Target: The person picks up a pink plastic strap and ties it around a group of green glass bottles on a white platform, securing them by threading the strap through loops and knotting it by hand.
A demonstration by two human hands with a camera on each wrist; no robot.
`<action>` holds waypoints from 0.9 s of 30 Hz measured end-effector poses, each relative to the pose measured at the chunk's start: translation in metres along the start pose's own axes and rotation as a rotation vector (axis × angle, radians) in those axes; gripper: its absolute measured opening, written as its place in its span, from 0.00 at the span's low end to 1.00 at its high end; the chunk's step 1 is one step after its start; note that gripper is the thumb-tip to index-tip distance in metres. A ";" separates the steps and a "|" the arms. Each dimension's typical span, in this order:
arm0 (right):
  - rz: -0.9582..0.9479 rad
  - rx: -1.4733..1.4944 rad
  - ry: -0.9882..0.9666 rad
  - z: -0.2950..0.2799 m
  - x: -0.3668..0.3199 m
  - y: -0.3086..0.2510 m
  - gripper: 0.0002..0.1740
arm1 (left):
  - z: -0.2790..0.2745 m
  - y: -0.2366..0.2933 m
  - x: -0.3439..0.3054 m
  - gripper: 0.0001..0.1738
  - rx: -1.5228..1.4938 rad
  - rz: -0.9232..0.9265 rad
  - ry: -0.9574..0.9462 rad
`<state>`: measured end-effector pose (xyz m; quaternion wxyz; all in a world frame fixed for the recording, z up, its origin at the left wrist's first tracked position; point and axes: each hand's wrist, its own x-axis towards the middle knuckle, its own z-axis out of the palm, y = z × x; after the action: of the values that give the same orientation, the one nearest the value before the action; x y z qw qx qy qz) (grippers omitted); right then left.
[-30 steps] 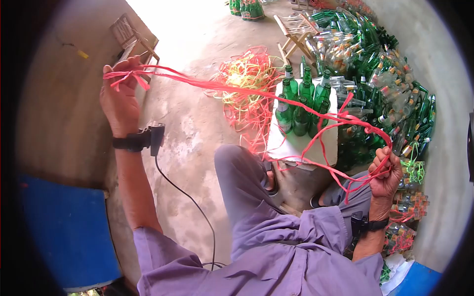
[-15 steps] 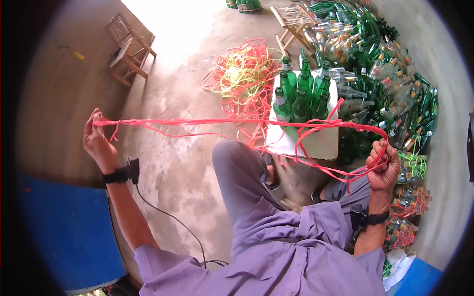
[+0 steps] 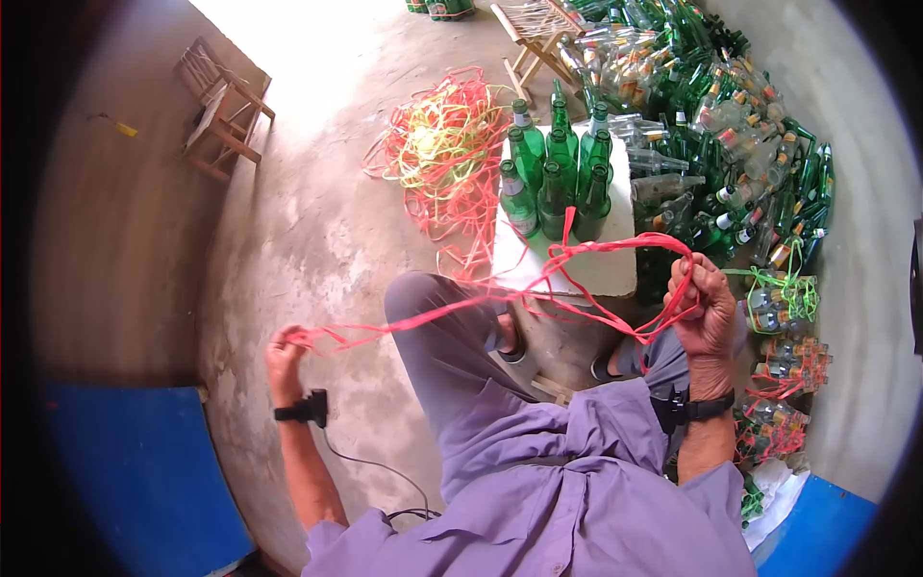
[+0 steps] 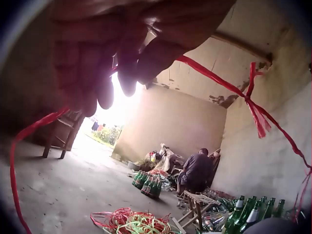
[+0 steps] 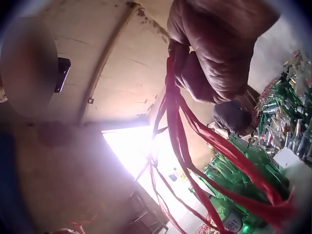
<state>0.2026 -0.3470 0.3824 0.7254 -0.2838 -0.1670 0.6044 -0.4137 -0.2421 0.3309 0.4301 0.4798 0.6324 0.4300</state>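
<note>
Red plastic twine (image 3: 433,315) stretches between the two hands, over the person's raised knee, with a knot and loose ends along it. Out to the left, the left hand (image 3: 286,365) pinches one end; in the left wrist view the twine passes behind its dark, curled fingers (image 4: 127,80). On the right, the right hand (image 3: 707,313) grips a looped bundle of strands, which fans out below the fist in the right wrist view. Several upright green glass bottles (image 3: 555,197) stand close together on a white block (image 3: 615,274) in front of the knees, beyond the twine.
A tangled heap of red and yellow-green twine (image 3: 442,144) lies on the floor. Loose bottles (image 3: 731,144) pile along the right wall, with tied bundles (image 3: 793,361) nearer. A wooden chair (image 3: 226,115) and a stool (image 3: 538,38) stand farther off. Another person (image 4: 196,170) sits at the back.
The left hand has come down from high at the left and in towards the body, so the twine now slopes down to it. The right hand keeps its grip and sits slightly higher.
</note>
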 end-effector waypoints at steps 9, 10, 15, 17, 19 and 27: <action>0.072 -0.107 0.017 0.002 -0.001 0.014 0.09 | 0.103 0.035 -0.055 0.24 0.058 0.087 -0.092; 0.084 -0.146 0.022 0.004 -0.001 0.017 0.08 | 0.118 0.061 -0.062 0.22 0.070 0.132 -0.126; 0.178 -0.148 -0.060 0.014 -0.005 0.034 0.08 | 0.195 0.131 -0.082 0.21 0.047 0.350 -0.417; 0.174 -0.174 -0.059 0.023 -0.009 0.039 0.08 | 0.230 0.135 -0.084 0.26 0.074 0.549 -0.466; 0.247 -0.194 -0.105 0.030 -0.013 0.042 0.08 | 0.261 0.140 -0.087 0.25 0.178 0.746 -0.502; 0.344 -0.157 -0.073 0.039 -0.018 0.055 0.10 | 0.313 0.114 -0.090 0.14 0.179 0.558 -0.823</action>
<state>0.1325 -0.3498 0.3808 0.5805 -0.3417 -0.1889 0.7145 -0.0717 -0.2692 0.3700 0.4696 0.7953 0.2926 0.2478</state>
